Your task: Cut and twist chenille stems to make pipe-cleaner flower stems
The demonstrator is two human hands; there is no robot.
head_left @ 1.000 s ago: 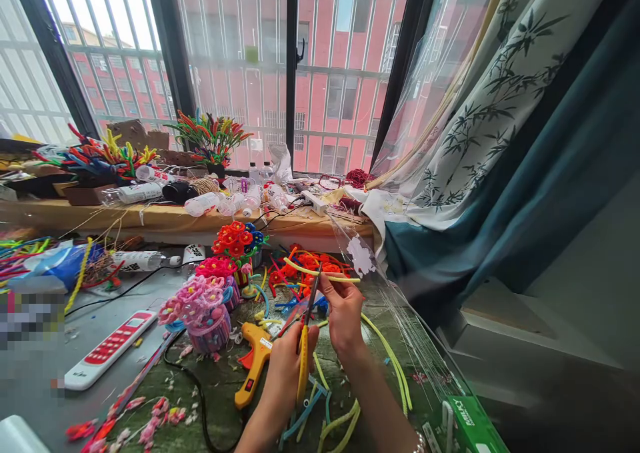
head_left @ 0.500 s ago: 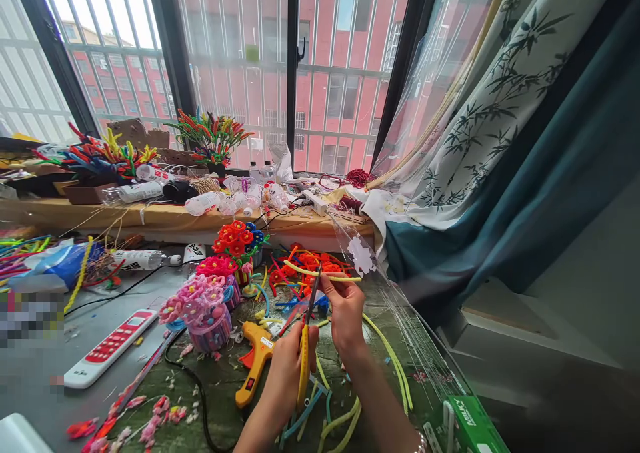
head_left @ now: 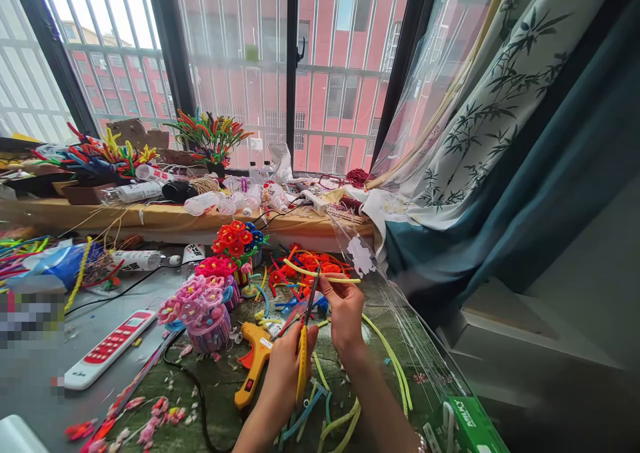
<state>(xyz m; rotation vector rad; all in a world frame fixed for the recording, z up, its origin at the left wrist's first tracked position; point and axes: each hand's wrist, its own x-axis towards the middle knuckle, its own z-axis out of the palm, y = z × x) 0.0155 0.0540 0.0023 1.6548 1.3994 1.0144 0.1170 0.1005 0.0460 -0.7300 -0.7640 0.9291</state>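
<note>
My left hand [head_left: 287,366] is closed round the yellow handle of a pair of scissors [head_left: 305,340], whose blades point up to a yellow-green pipe cleaner [head_left: 320,274]. My right hand [head_left: 345,313] pinches that pipe cleaner, holding it level above the table. The blades meet the pipe cleaner just left of my right fingers. An orange glue gun [head_left: 254,362] lies on the table just left of my left hand.
Pipe-cleaner flower pots [head_left: 205,310] stand left of my hands, loose pipe cleaners [head_left: 300,266] lie beyond them. A red and white remote [head_left: 107,348] lies at the left. Bottles and clutter line the window ledge [head_left: 165,216]. A green box [head_left: 470,423] sits at the lower right, curtains [head_left: 500,140] hang right.
Almost nothing has moved; both hands keep their grip and the scissors stay at the pipe cleaner.
</note>
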